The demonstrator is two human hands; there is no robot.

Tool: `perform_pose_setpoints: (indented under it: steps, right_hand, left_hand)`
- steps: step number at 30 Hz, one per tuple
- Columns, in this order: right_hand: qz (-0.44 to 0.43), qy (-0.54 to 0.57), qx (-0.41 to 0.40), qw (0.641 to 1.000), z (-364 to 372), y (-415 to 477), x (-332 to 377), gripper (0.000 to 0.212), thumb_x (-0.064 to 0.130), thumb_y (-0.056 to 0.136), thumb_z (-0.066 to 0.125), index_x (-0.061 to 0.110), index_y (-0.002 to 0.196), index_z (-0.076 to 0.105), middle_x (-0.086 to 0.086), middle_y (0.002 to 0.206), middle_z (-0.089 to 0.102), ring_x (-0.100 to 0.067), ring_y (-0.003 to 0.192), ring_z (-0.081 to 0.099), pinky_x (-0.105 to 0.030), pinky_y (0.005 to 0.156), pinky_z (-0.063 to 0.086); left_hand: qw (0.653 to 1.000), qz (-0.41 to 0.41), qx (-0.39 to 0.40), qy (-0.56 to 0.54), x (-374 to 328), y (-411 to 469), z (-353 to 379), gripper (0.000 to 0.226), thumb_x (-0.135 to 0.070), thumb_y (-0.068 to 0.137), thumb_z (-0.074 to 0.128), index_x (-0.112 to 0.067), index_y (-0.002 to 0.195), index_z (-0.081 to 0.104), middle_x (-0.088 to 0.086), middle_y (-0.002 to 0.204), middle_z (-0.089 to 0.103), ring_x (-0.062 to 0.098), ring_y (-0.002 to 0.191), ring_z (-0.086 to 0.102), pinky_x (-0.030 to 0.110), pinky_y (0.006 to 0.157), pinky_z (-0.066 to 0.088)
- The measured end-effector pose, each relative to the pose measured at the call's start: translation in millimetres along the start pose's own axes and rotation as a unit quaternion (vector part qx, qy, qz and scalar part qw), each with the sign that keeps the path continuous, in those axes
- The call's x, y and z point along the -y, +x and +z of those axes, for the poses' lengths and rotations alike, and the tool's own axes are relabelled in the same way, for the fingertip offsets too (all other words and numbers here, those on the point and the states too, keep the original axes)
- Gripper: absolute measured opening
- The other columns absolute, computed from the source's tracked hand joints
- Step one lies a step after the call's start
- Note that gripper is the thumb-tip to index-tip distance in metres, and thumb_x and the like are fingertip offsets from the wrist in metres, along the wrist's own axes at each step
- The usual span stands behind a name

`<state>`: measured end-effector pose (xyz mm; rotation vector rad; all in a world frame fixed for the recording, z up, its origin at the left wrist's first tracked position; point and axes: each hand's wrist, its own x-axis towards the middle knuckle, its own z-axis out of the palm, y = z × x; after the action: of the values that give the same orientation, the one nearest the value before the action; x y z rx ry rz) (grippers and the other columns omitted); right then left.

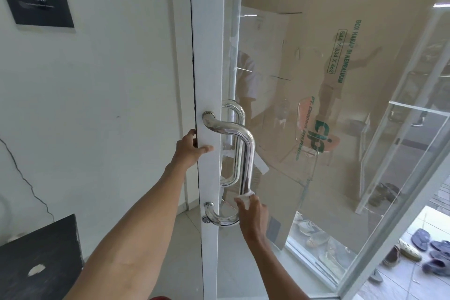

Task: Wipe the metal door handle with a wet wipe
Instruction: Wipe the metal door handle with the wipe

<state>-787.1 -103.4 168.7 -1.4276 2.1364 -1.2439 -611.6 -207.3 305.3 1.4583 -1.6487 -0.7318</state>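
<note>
Head view is showing the right hand (250, 214) pinching a soft, limp wipe (246, 198) around the slick, rigid handle (248, 153); the left hand (192, 148) is gripping the door edge (207, 80).

Head cam, looks fwd/down, close on door handle (246, 153).

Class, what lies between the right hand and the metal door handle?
A white wet wipe, pressed by the right hand against the handle, seen in the head view.
</note>
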Motion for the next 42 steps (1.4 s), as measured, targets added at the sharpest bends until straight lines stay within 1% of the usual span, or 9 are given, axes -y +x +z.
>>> perform_pose_setpoints:
  steps: [4, 8, 11, 14, 18, 23, 27, 33, 42]
  right_hand:
    - [-0.036, -0.036, -0.028, 0.998, -14.0, 10.6, 16.8, 0.034, 0.042, 0.085, 0.070, 0.009, 0.093, 0.063, -0.008, 0.091, 0.071, -0.027, 0.075, 0.065, -0.033, 0.063, 0.049]
    - [-0.105, 0.011, -0.125, 0.987, -37.7, 30.8, 59.9, 0.033, 0.042, 0.084, 0.070, 0.010, 0.089, 0.063, -0.004, 0.083, 0.067, -0.023, 0.063, 0.058, -0.029, 0.056, 0.041]
    - [-0.106, 0.045, -0.149, 0.982, -43.5, 39.7, 77.9, 0.030, 0.039, 0.083, 0.072, 0.010, 0.086, 0.063, -0.006, 0.077, 0.067, -0.025, 0.063, 0.057, -0.030, 0.058, 0.042]
    - [-0.080, 0.070, -0.142, 0.984, -33.2, 34.1, 67.1, 0.029, 0.037, 0.084, 0.072, 0.009, 0.085, 0.064, -0.008, 0.077, 0.068, -0.027, 0.063, 0.057, -0.031, 0.058, 0.040]
    - [-0.032, 0.078, -0.100, 0.991, -5.5, 17.3, 33.6, 0.028, 0.036, 0.086, 0.070, 0.009, 0.092, 0.064, -0.008, 0.078, 0.071, -0.028, 0.066, 0.064, -0.034, 0.060, 0.049]
    - [0.009, 0.068, -0.081, 0.994, 20.1, 0.6, -3.3, 0.024, 0.031, 0.084, 0.074, 0.010, 0.092, 0.066, -0.008, 0.074, 0.072, -0.024, 0.062, 0.062, -0.026, 0.056, 0.035]
    - [0.034, 0.063, -0.078, 0.994, 30.8, -1.8, -11.2, 0.024, 0.030, 0.082, 0.076, 0.009, 0.086, 0.065, -0.007, 0.072, 0.071, -0.020, 0.058, 0.055, -0.026, 0.054, 0.034]
    - [0.073, 0.073, -0.051, 0.993, 42.5, -7.9, -25.2, 0.023, 0.028, 0.083, 0.075, 0.008, 0.090, 0.066, -0.008, 0.078, 0.072, -0.027, 0.070, 0.063, -0.029, 0.059, 0.041]
    - [0.116, 0.100, -0.043, 0.987, 48.5, -16.7, -33.4, 0.025, 0.026, 0.080, 0.078, 0.007, 0.074, 0.063, -0.006, 0.065, 0.064, -0.019, 0.056, 0.052, -0.028, 0.051, 0.036]
  left_hand:
    - [1.000, 0.002, 0.002, -0.001, 0.4, 0.2, 1.0, 0.060, -0.034, 0.076, 0.079, -0.014, 0.125, 0.050, 0.010, 0.115, 0.068, 0.021, 0.094, 0.061, 0.027, 0.080, 0.046]
    - [1.000, 0.001, 0.003, -0.006, 0.6, 1.5, 0.7, 0.062, -0.034, 0.076, 0.079, -0.014, 0.126, 0.050, 0.009, 0.115, 0.069, 0.021, 0.094, 0.061, 0.027, 0.081, 0.046]
    - [1.000, 0.005, 0.004, -0.013, 2.2, 2.1, 1.1, 0.060, -0.034, 0.076, 0.079, -0.015, 0.124, 0.051, 0.009, 0.113, 0.069, 0.022, 0.095, 0.062, 0.026, 0.079, 0.046]
    - [1.000, 0.009, 0.006, -0.020, 3.0, 2.1, 1.6, 0.059, -0.034, 0.076, 0.080, -0.016, 0.124, 0.051, 0.008, 0.113, 0.069, 0.022, 0.095, 0.063, 0.025, 0.078, 0.046]
    - [1.000, 0.011, 0.007, -0.021, 4.7, 2.8, 1.2, 0.060, -0.034, 0.076, 0.080, -0.016, 0.124, 0.050, 0.008, 0.115, 0.069, 0.019, 0.091, 0.061, 0.024, 0.078, 0.046]
    - [0.999, 0.012, 0.009, -0.028, 5.8, 3.2, 1.0, 0.060, -0.033, 0.076, 0.080, -0.017, 0.125, 0.050, 0.008, 0.115, 0.069, 0.019, 0.093, 0.061, 0.025, 0.079, 0.046]
    - [1.000, 0.011, 0.006, -0.027, 6.5, 3.0, 0.6, 0.059, -0.033, 0.076, 0.079, -0.017, 0.126, 0.050, 0.007, 0.113, 0.070, 0.020, 0.094, 0.062, 0.026, 0.080, 0.046]
    - [1.000, 0.010, 0.006, -0.029, 6.4, 1.1, 0.2, 0.057, -0.033, 0.076, 0.080, -0.018, 0.123, 0.051, 0.006, 0.109, 0.071, 0.019, 0.090, 0.062, 0.024, 0.076, 0.045]
    - [0.999, 0.014, 0.008, -0.030, 4.2, -4.3, -1.1, 0.058, -0.033, 0.076, 0.079, -0.016, 0.124, 0.051, 0.007, 0.111, 0.071, 0.019, 0.090, 0.062, 0.020, 0.073, 0.044]
